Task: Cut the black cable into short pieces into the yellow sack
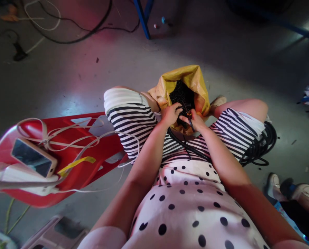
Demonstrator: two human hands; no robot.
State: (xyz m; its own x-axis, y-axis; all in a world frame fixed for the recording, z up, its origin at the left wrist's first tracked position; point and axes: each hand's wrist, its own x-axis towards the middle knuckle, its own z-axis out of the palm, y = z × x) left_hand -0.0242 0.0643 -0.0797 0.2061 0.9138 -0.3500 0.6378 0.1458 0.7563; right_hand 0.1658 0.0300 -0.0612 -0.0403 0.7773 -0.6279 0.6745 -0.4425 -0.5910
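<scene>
I sit with a yellow bag (194, 79) standing open between my knees; it is full of small black parts (181, 95). My left hand (171, 114) rests at the bag's mouth, fingers curled on a small black part. My right hand (194, 121) is beside it, pinching the end of a black corrugated tube (185, 145) that runs back across my striped lap. The two hands touch over the bag opening. What lies between the fingertips is too small to make out.
A coil of black tube (260, 147) lies on the floor by my right thigh. On my left, a red plastic stool (79, 173) carries a phone (34, 157) and white cables. Another person's shoes (289, 188) are at the lower right. Cables and a blue table leg (142, 17) lie ahead.
</scene>
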